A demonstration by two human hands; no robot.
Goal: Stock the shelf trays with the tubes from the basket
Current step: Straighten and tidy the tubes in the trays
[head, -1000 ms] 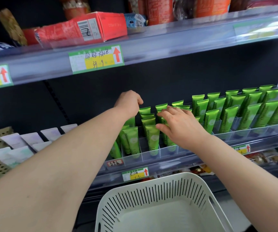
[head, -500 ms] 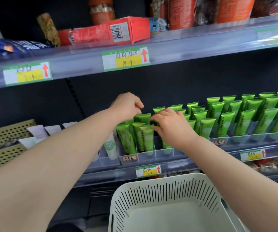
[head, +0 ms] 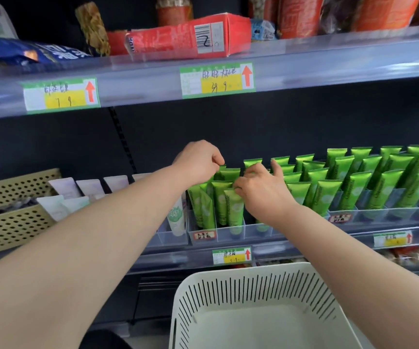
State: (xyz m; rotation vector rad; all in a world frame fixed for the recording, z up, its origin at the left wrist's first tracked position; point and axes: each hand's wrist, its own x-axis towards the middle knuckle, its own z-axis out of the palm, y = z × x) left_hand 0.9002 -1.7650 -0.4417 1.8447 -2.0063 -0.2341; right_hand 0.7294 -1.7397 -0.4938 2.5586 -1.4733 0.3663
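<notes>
Reaching over the white basket toward the shelf tray, forearms outstretched. Pinching a green tube with curled left hand; clasping adjacent tubes with right hand.

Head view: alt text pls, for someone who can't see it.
A person's left hand pinches the top of one of the green tubes standing in clear shelf trays, while the right hand touches neighbouring tube tops. Below, a white slotted basket shows no tubes in its visible part; a red carton lies on the upper shelf.
</notes>
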